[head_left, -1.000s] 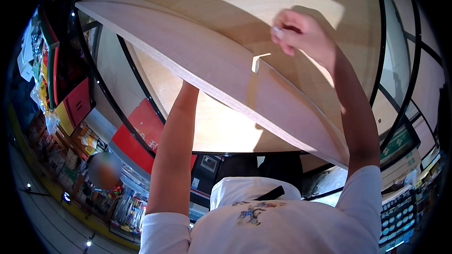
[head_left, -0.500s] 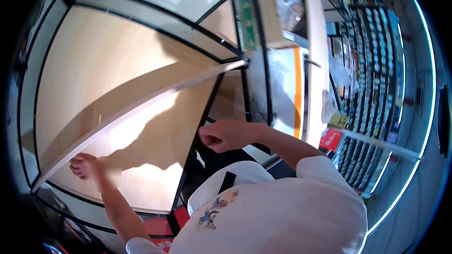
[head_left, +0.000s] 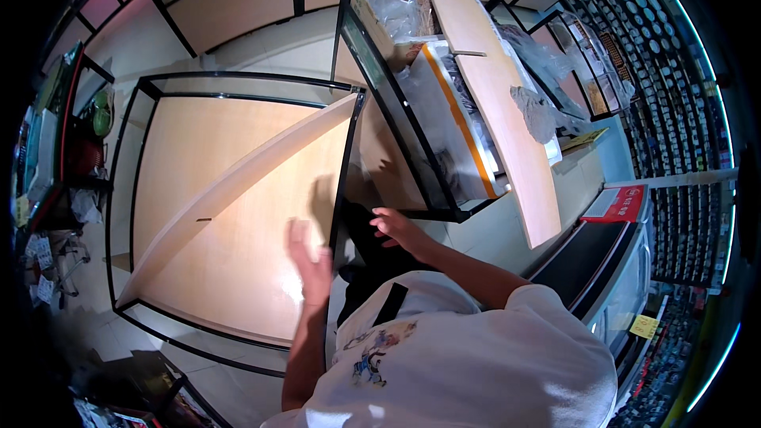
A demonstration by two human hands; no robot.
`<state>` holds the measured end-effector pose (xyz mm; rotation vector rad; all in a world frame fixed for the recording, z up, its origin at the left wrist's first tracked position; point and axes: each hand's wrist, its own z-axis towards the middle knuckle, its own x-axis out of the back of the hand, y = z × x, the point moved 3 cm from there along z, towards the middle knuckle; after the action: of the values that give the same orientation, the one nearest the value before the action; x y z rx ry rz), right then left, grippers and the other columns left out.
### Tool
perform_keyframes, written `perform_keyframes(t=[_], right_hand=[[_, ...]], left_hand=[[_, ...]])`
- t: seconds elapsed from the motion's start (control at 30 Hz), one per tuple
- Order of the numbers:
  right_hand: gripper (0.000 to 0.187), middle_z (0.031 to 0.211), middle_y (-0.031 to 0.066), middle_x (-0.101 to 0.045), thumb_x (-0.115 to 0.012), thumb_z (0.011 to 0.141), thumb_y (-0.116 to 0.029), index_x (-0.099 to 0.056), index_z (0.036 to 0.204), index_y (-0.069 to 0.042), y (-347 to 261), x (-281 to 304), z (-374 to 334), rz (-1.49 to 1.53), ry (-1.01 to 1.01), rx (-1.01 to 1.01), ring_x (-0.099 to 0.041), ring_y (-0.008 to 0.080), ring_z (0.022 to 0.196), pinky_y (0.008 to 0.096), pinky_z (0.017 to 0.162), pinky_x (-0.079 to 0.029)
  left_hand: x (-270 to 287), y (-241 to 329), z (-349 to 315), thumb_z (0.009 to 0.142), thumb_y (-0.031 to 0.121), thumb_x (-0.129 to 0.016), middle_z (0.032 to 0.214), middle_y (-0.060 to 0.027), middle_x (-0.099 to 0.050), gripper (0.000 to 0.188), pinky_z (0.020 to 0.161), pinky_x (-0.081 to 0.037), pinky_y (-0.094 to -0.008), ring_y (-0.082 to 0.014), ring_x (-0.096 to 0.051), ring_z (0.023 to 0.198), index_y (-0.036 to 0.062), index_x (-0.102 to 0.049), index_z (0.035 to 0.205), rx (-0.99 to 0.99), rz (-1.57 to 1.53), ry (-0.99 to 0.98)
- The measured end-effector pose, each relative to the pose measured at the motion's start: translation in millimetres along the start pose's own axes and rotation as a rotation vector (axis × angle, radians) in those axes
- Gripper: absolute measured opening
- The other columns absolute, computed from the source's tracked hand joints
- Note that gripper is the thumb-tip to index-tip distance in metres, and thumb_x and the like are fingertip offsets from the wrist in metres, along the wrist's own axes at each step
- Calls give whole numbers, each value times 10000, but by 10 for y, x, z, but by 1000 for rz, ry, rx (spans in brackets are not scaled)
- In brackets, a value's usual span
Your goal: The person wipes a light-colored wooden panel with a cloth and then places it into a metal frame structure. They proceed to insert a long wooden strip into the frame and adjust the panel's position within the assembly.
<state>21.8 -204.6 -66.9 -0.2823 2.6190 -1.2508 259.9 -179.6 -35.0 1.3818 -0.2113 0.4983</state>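
Before me stands a black metal frame (head_left: 238, 79) holding a light wood panel (head_left: 269, 214). A long narrow wood board (head_left: 238, 162) stands on edge diagonally across it, its far end at the frame's right corner. My left hand (head_left: 311, 265) hovers over the right part of the panel, fingers stretched and somewhat blurred, holding nothing. Beyond the frame's right side is my right hand (head_left: 392, 227), its fingers apart and loosely bent, with nothing visible in it. Neither hand touches the narrow board.
To the right, a second wood board (head_left: 491, 95) lies along a cluttered unit with plastic-wrapped goods (head_left: 444, 123) and another black frame (head_left: 412, 150). A red box (head_left: 618, 204) sits farther right. Racks of small items (head_left: 658, 87) line the right wall; shelving (head_left: 47, 150) stands left.
My left hand has left the narrow board's lower left end and moved right over the panel. My right hand's fingers have spread from a curl. The view has shifted, showing more of the room.
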Motion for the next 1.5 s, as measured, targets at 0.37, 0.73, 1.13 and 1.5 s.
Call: perform_keyframes(t=[0.37,0.73,1.13,1.5], right_hand=[[378,1216,175,-596,-661,873,-120,-583,1238,-57,-1707,1529,-83,-824,1043,917,-549,363,1173,456,978,-437],[671,1358,227,-476,-702,787,-184,-414,1367,-6,-1467,2645,-4,-1606,1134,415,-448,410,1265,554,998,-392],[236,873,214,-666,-618,889,-151,-642,1094,-37,-2348,3609,-1205,-696,1009,632,-661,336,829,402,772,-510],[436,1170,112,-656,-604,906,-45,-529,1319,75,-2115,2481,-2191,-282,699,567,-611,160,1028,296,914,-471]], left_hand=[[316,-447,-182,880,77,-656,1420,-206,-487,646,1097,-348,-487,-393,-464,1298,89,-404,1475,24,402,-173],[170,-510,-470,929,-1,-594,1325,-168,-598,602,909,-531,-372,-264,-647,1071,104,-400,1489,392,78,-162],[-165,-214,-94,962,64,-579,1163,-147,-699,392,893,-537,-349,-234,-698,1013,79,-563,1354,250,7,-343],[-471,577,1110,1055,289,-501,1267,-105,-631,459,992,-477,-318,-177,-622,1122,33,-470,1434,342,-459,-407]])
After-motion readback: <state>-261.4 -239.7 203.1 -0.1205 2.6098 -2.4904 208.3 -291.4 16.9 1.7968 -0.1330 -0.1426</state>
